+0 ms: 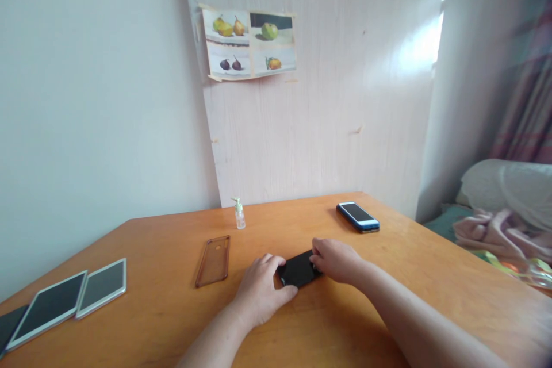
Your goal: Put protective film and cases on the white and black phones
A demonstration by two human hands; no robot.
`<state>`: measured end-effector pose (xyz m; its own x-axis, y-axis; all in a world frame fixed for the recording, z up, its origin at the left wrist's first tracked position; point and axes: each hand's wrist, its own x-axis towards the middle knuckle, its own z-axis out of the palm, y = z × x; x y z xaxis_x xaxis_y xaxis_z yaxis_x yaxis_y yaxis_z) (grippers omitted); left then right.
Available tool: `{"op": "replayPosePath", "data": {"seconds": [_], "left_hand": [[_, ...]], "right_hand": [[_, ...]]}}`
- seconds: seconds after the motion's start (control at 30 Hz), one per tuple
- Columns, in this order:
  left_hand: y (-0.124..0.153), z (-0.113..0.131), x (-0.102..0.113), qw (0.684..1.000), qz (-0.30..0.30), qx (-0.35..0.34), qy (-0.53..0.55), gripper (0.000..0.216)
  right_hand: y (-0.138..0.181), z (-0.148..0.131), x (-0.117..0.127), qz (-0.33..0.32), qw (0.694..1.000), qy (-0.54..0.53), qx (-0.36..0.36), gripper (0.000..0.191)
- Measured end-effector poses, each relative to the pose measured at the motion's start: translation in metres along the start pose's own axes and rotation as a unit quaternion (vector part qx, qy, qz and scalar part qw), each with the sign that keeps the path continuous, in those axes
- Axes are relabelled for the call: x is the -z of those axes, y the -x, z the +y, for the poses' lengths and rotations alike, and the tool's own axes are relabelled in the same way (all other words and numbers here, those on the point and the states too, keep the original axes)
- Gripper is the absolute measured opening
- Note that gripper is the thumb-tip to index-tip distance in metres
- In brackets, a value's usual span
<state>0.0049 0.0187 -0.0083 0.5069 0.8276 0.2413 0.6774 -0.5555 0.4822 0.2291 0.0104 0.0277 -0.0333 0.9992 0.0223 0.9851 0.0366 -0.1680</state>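
A black phone (298, 269) lies on the wooden table in front of me, its dark, glossy face up. My left hand (263, 287) holds the phone's left end, with the thumb along the near edge and the fingers at the far edge. At the other end, my right hand (334, 259) is closed, its curled fingers pressed down on the phone's surface. Whatever may be between those right fingers is hidden. To the left of my left hand lies a brown translucent phone case (214, 261), apart from both hands.
A small clear pump bottle (240, 215) stands near the table's back edge. Stacked phones (357, 217), the upper one white, lie at the back right. Several tablets (49, 305) sit at the left. Fruit pictures (250, 43) hang on the wall; bedding (495, 230) is at the right.
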Motion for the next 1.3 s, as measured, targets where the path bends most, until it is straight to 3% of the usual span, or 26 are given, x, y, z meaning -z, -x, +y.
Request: {"op": "replayPosePath", "data": {"seconds": [0.13, 0.33, 0.53, 0.77, 1.0, 1.2, 1.3], "left_hand": [[0.000, 0.001, 0.001, 1.000, -0.008, 0.002, 0.003, 0.041], [0.000, 0.002, 0.001, 1.000, -0.006, 0.003, 0.002, 0.041], [0.000, 0.002, 0.001, 1.000, -0.006, 0.004, 0.004, 0.040], [0.000, 0.002, 0.001, 1.000, -0.003, 0.003, 0.006, 0.042], [0.000, 0.004, 0.002, 1.000, -0.005, 0.005, 0.002, 0.041], [0.000, 0.000, 0.000, 1.000, -0.002, -0.002, 0.001, 0.042], [-0.001, -0.001, -0.001, 1.000, -0.003, -0.004, -0.001, 0.042]], "right_hand": [[0.000, -0.002, -0.004, -0.007, 0.999, -0.019, 0.039, 0.015], [-0.005, 0.008, -0.003, 0.025, 0.999, 0.005, -0.024, 0.017], [-0.002, -0.002, -0.010, 0.016, 0.999, -0.017, 0.034, 0.016], [-0.006, 0.006, -0.001, 0.022, 0.999, 0.001, -0.041, 0.018], [-0.004, 0.001, -0.009, 0.023, 0.999, -0.014, 0.020, 0.017], [-0.008, 0.009, -0.006, 0.032, 0.999, 0.007, -0.041, 0.019], [-0.007, 0.005, -0.007, 0.034, 0.999, 0.008, -0.028, 0.019]]}}
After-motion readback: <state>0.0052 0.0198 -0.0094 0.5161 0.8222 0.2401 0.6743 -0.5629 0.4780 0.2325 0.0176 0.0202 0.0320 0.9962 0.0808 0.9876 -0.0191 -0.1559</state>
